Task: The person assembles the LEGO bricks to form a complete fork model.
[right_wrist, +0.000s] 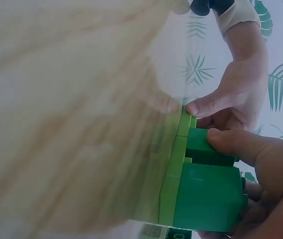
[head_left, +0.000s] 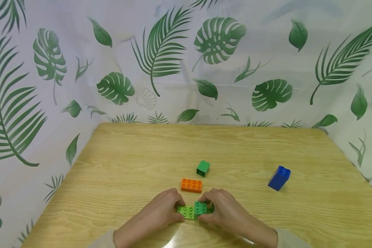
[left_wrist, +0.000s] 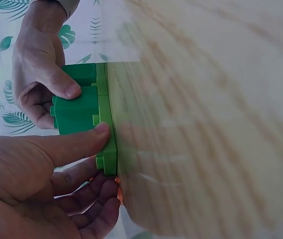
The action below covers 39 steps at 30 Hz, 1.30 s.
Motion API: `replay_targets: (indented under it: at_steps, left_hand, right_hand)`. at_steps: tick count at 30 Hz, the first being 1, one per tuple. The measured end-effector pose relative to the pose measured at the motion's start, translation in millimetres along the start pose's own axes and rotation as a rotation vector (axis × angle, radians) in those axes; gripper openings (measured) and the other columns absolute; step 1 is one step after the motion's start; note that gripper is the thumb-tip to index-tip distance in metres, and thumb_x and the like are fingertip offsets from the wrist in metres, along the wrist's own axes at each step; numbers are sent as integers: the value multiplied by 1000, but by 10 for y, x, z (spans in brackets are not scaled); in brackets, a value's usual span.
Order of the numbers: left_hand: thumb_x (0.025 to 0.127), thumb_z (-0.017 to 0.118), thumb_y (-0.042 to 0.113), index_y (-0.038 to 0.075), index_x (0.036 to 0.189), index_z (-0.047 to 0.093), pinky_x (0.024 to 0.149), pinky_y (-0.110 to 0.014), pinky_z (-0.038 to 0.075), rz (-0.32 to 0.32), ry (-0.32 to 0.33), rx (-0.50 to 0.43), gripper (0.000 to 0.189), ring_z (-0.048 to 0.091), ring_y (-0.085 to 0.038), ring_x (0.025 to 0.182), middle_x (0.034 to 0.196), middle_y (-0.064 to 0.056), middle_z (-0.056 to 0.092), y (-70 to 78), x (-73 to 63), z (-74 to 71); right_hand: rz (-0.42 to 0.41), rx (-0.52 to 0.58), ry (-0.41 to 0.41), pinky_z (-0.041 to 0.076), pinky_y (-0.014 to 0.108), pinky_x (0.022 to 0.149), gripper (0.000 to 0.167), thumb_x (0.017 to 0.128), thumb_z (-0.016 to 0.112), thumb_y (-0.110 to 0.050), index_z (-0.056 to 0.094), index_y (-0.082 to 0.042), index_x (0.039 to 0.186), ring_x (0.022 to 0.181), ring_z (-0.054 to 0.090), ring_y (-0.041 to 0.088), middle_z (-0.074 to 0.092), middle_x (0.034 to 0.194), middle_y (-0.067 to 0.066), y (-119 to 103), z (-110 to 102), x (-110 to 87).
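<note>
Low light green bricks (head_left: 189, 212) lie end to end on the table in front of me. My left hand (head_left: 167, 209) pinches their left end between thumb and fingers; the thumb presses the near side in the left wrist view. A taller green brick (head_left: 200, 208) sits upright on top, gripped by my right hand (head_left: 220, 208). In the right wrist view the right thumb lies on that brick's near face. Beside it, toward the right end, a second green brick (right_wrist: 208, 196) stands on the light green base, mostly hidden by the right hand in the head view.
Just beyond the hands lies an orange brick (head_left: 191, 186), studs up. Behind it a green brick (head_left: 203, 168) rests on its side, its hollow underside showing. A tall blue brick (head_left: 279, 178) stands farther right on the wooden table (head_left: 127, 151). A leaf-printed cloth (head_left: 173, 100) hangs behind.
</note>
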<state>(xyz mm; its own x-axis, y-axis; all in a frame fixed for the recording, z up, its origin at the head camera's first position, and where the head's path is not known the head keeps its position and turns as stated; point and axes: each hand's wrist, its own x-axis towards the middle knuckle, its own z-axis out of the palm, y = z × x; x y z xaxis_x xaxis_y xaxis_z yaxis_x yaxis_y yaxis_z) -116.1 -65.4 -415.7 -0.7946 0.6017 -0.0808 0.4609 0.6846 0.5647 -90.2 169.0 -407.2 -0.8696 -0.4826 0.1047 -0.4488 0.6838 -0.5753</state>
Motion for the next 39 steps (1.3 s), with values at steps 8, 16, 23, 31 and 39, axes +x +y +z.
replay_targets:
  at_steps: [8,16,23,31,39]
  left_hand:
    - [77,92,19,5,104,78,73,-26,48,1,11,-5,33,50,-5,77,87,6,58,3,-2,7]
    - [77,92,18,6,103,77,74,-27,49,-11,6,-13,32,51,-6,77,87,6,59,0,6,-4]
    - [78,92,18,6,102,77,73,-26,48,-11,-4,-26,31,50,-6,77,87,6,58,-1,7,-6]
    - [77,93,17,5,101,77,71,-25,47,-22,-12,-28,31,50,-6,75,85,6,58,18,20,-2]
    - [78,92,17,6,103,78,71,-26,47,-43,-19,-40,31,50,-7,76,86,7,58,16,28,4]
  right_hand:
    - [47,-23,-28,50,30,74,32,75,95,-26,76,-11,97,79,56,2,68,86,-11,13,24,15]
    - [49,-70,-4,45,29,72,32,71,96,-29,78,-14,94,72,53,-2,69,82,-13,24,40,32]
    - [76,-5,-37,49,27,71,45,70,97,-33,78,-11,104,79,57,3,70,91,-10,30,2,25]
    - [121,185,-96,54,50,92,67,81,89,-42,67,-5,133,112,64,30,69,126,7,120,-268,-149]
    - [56,228,-12,57,32,82,52,84,87,-30,70,-3,125,97,67,20,72,115,6,320,-344,-366]
